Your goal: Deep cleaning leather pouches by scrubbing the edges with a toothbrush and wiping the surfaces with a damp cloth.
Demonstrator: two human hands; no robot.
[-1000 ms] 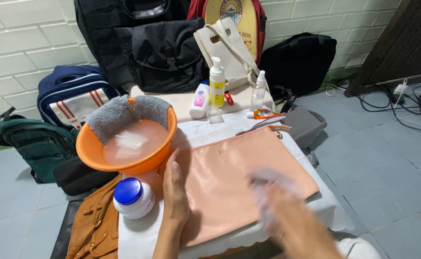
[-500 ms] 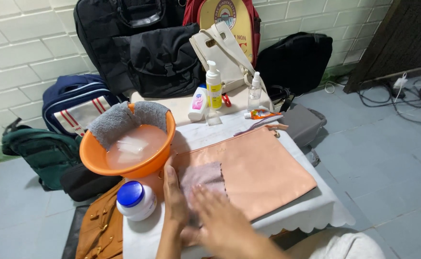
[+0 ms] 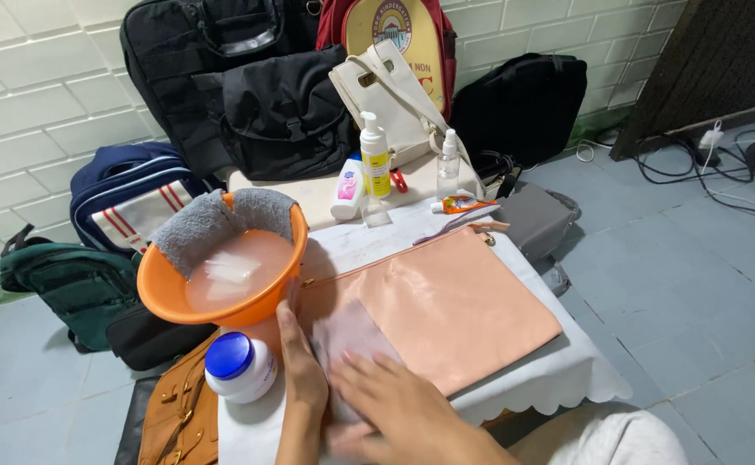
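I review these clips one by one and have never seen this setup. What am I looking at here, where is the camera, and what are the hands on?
There is no machine: a person works with two bare hands, filmed by a camera on their head looking down. The left hand lies flat on the edge of a pink flat pouch on a white-covered table. The right hand presses a pale cloth onto the pouch. Beside them stand an orange basin of cloudy water with a grey towel on its rim, and a white jar with a blue lid. Bags line the wall behind.
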